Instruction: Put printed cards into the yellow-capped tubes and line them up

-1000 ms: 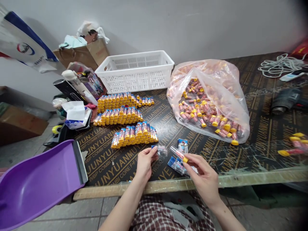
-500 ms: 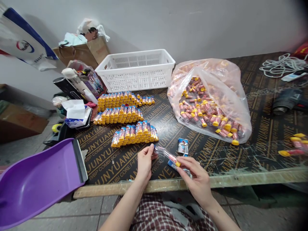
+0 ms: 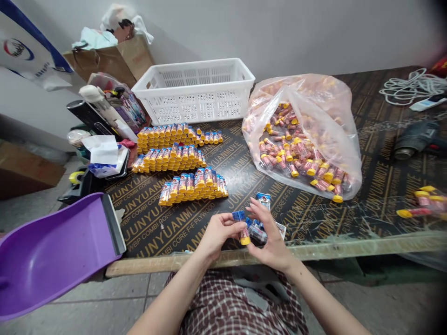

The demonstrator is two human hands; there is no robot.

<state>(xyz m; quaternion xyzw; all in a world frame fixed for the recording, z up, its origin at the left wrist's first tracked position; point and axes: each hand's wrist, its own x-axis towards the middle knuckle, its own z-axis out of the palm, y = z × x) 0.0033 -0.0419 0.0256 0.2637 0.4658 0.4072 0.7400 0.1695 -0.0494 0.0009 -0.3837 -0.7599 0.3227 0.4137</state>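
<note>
1. Two hands in play! The left hand (image 3: 217, 232) pinches one tube (image 3: 245, 235), blue end up, yellow cap down, just above the table (image 3: 157, 221) near its front edge.
2. The right hand (image 3: 270, 239) is wide open beside that tube, thumb and fingers spread; whether the thumb touches the cap, I can't tell.
3. One flat wrapper (image 3: 263, 199) lies just past the right fingers, and a small pile of wrappers (image 3: 257, 232) sits partly hidden behind that hand, too overlapped to count.
4. Three stacks over on the left, all blue and yellow: one back stack (image 3: 167, 132), one middle stack (image 3: 171, 157), one front stack (image 3: 192, 184), the front one nearest the hands.
5. Behind them, one white basket (image 3: 195, 104); to its right, one translucent bag (image 3: 344, 153), crammed with yellow-capped tubes beyond counting.
6. Far right, at least three loose tubes (image 3: 423, 199), below one heat gun (image 3: 412, 139).
7. And out left, one purple dustpan (image 3: 59, 251)!
</note>
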